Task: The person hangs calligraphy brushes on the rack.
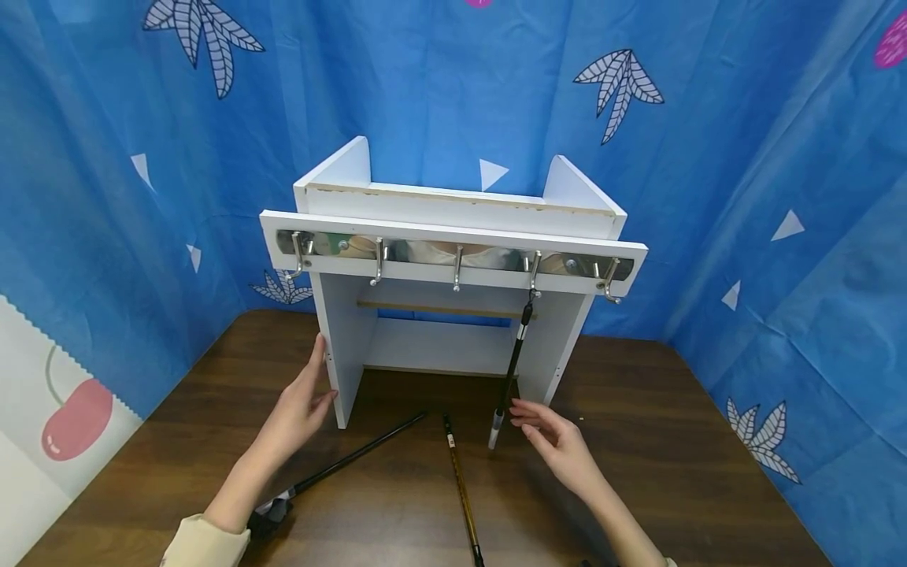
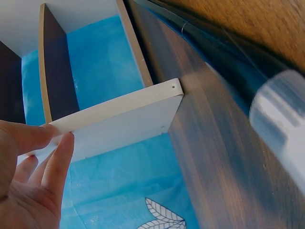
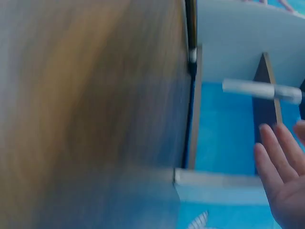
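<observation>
A black-handled writing brush with a clear cap hangs by its loop from the fourth hook of a white shelf unit. My right hand is just right of the cap. In the right wrist view that hand's fingers are extended, apart from the capped end. With thumb and fingertips, my left hand holds the front edge of the unit's left side panel. The left wrist view shows fingertips on that panel.
On the wooden table lie a brown-handled brush and a longer black one slanting beside my left forearm. Other hooks line the metal strip. A blue patterned curtain rises behind the unit.
</observation>
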Available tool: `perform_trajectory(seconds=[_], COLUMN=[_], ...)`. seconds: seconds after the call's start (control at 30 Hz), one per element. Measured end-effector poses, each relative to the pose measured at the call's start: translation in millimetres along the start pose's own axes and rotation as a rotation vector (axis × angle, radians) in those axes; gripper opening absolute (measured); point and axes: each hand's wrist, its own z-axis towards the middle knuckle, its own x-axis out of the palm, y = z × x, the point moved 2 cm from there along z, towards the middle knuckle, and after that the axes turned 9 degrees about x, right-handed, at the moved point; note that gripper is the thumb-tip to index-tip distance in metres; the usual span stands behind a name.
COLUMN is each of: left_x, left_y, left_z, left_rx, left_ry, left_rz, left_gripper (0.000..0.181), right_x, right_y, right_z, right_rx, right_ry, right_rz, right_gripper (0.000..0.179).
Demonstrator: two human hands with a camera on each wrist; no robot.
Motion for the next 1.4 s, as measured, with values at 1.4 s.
perform_trajectory(seconds=[1.4], left_x=[-5.5], left_y=[-17.5], left_z=[-3.4], left_rx=[-0.019], left_ry=[-0.133], left_rz=[0.111], left_gripper=[0.094], right_x=[-59.3], right_y=[64.5], right_z=[28.7], right_rx=[-0.158], right_ry=[-0.326], right_rz=[-0.19], right_gripper=[0.095])
